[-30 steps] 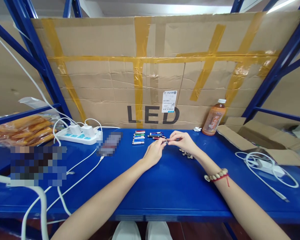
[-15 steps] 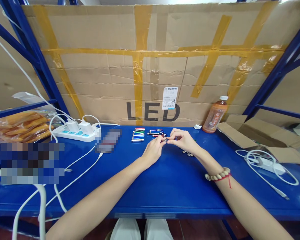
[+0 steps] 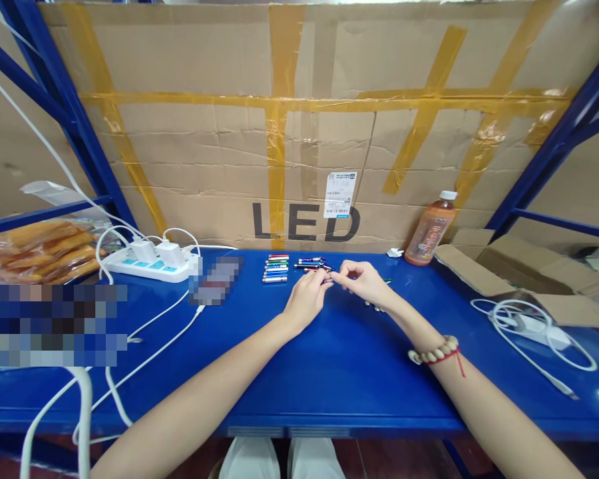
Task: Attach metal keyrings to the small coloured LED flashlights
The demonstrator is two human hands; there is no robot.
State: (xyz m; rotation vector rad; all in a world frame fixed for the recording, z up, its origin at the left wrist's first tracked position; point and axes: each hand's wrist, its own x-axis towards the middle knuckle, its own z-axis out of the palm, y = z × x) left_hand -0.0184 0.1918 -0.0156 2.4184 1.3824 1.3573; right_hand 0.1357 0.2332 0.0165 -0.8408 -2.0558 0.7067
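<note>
My left hand (image 3: pixel 305 303) is closed, its fingertips pinching a small metal tube (image 3: pixel 328 280) that is mostly hidden. My right hand (image 3: pixel 363 282) meets it there, thumb and forefinger pinched at the tube's end; whatever else they grip is too small to see. Behind my left fingers lies a loose group of shiny metal tubes (image 3: pixel 309 261), blue and dark red. To the left, several coloured tubes (image 3: pixel 275 269) lie in a tidy row. Small round silvery pieces (image 3: pixel 374 306) show partly beneath my right wrist, and a green tip (image 3: pixel 388 281) peeks out beyond it.
A white power strip (image 3: pixel 150 267) with plugs and a blurred phone-like object (image 3: pixel 217 281) are at left, with cables trailing forward. On the right stand a drink bottle (image 3: pixel 430 229), an open cardboard box (image 3: pixel 479 269) and a coiled white cable (image 3: pixel 524 329). A large carton (image 3: pixel 204 159) walls the back.
My right fingers have shifted slightly left and in against my left fingertips, covering more of the tube. A bit more of the green tip shows. My left hand is nearly still.
</note>
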